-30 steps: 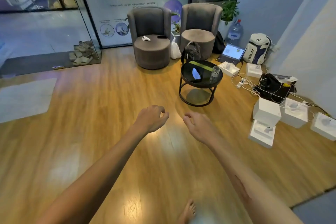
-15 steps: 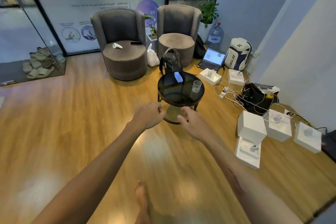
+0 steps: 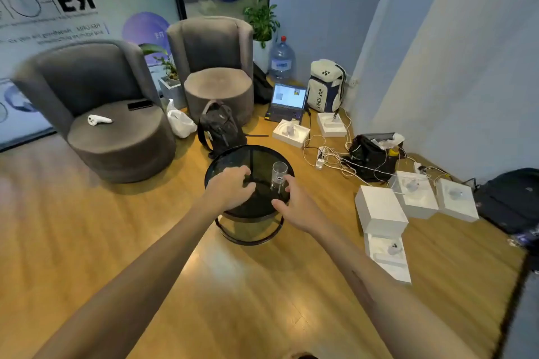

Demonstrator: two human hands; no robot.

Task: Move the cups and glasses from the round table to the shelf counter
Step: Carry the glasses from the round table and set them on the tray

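Both arms extended over round tabletop [image 3: 221,166]. Right hand [image 3: 294,207] fingers spread, just beside upright glass [image 3: 278,178]. Left hand [image 3: 230,189] fingers loosely curled, holding nothing.

Bare wooden floor [image 3: 87,242] lies open on the near side of the round black glass-topped counter [image 3: 233,159], while a black backpack [image 3: 220,127] crowds its far edge and white boxes [image 3: 382,208] and tangled cables [image 3: 335,154] clutter its right.
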